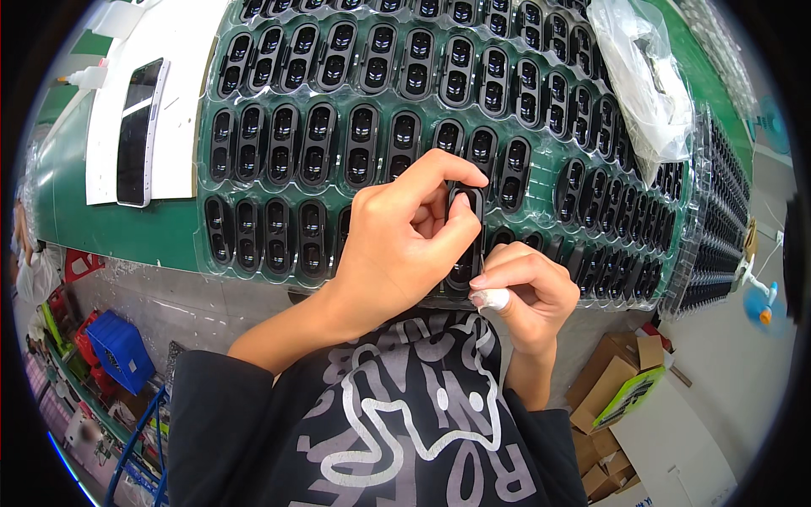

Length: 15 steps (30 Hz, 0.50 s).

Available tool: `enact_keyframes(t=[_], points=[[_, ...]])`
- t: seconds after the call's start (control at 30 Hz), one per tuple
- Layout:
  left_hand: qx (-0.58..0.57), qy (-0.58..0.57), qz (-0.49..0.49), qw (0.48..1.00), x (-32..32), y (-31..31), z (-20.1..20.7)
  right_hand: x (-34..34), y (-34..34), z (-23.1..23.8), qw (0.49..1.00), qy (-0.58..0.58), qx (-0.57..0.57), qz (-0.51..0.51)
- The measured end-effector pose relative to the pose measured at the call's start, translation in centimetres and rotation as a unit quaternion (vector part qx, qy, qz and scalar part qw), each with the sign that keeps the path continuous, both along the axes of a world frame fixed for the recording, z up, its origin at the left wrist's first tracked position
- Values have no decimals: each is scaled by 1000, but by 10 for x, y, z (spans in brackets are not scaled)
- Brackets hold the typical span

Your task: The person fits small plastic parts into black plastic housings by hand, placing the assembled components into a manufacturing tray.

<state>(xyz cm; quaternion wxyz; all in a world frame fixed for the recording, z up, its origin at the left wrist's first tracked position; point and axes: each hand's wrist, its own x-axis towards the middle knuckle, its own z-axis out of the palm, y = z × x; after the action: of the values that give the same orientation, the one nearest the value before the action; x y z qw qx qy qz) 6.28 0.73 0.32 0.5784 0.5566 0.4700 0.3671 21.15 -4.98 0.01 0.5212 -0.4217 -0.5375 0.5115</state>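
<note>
Head view, straight down, close

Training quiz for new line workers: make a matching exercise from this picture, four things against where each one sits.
Things:
1. black oval part
2. clear plastic bag
3. blue crate
4. cardboard boxes

Places:
A. on the floor, lower right
B. on the floor, lower left
C. pinched in the left hand, with the right hand at its lower end
D. lying on the tray at the upper right

Pairs: 1-C, 2-D, 3-B, 4-A
</note>
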Motion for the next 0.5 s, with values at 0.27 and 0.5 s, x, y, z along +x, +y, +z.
enact_keyframes(t=[0.27,0.5], points=[[19,-3,15,1000,1,-1,-4,-1,-1,-1,1000,-9,2,-11],[105,59,69,990,6,-4,-3,-12,-4,-8,986,-112,97,-76]])
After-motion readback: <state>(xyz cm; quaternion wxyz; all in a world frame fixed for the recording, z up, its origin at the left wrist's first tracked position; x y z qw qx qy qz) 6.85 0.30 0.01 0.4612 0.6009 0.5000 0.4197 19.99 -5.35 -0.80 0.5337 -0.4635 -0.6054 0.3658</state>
